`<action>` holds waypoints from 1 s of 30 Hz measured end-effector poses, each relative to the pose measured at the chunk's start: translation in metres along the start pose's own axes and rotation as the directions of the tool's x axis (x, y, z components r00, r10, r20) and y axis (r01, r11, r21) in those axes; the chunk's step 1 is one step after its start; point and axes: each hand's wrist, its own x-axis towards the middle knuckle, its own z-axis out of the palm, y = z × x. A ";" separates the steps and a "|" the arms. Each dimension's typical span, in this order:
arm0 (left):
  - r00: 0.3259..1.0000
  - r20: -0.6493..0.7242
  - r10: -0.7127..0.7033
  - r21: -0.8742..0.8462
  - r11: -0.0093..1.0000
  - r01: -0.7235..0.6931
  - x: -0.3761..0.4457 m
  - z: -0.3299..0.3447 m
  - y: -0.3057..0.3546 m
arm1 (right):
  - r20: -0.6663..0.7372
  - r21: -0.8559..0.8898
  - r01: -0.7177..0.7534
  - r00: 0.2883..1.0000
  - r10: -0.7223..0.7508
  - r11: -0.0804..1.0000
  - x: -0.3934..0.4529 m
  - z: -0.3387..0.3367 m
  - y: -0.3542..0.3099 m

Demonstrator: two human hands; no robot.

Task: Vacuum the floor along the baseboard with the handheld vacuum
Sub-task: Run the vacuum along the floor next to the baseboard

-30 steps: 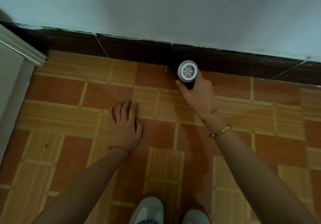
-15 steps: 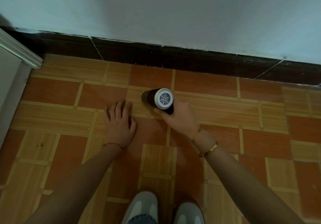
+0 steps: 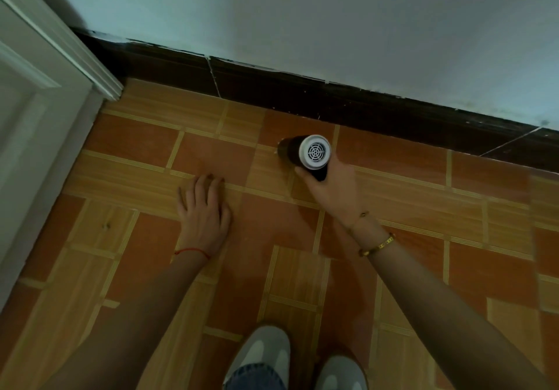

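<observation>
My right hand point(image 3: 331, 190) grips the handheld vacuum point(image 3: 307, 153), a dark cylinder with a round white vented cap facing me. Its nozzle end points left and down at the orange tiled floor point(image 3: 393, 196), a short way in front of the dark baseboard point(image 3: 332, 102). The nozzle tip itself is hidden by the body. My left hand point(image 3: 204, 211) lies flat on the floor with its fingers spread, palm down, to the left of the vacuum and apart from it.
A white door frame point(image 3: 60, 57) stands at the left, meeting the baseboard in the corner. The pale wall point(image 3: 302, 11) rises above the baseboard. My two grey shoes point(image 3: 263, 356) are at the bottom edge.
The vacuum was pulled back from the baseboard, then moved toward it again, ending left of its first position. The view turned left, showing more door frame. My left hand stayed planted.
</observation>
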 end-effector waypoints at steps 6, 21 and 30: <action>0.994 0.010 -0.112 0.000 0.994 0.112 -0.001 0.003 -0.010 | -0.003 -0.091 0.063 0.998 -0.063 0.994 0.042 0.021 -0.022; 0.996 -0.022 -0.092 0.014 0.996 0.092 0.001 0.000 -0.010 | 0.138 -0.028 0.232 0.964 -0.226 0.972 0.113 0.111 -0.104; 0.996 -0.021 -0.090 0.017 0.996 0.090 0.002 0.000 -0.011 | 0.289 0.116 0.299 0.902 -0.320 0.947 0.117 0.151 -0.130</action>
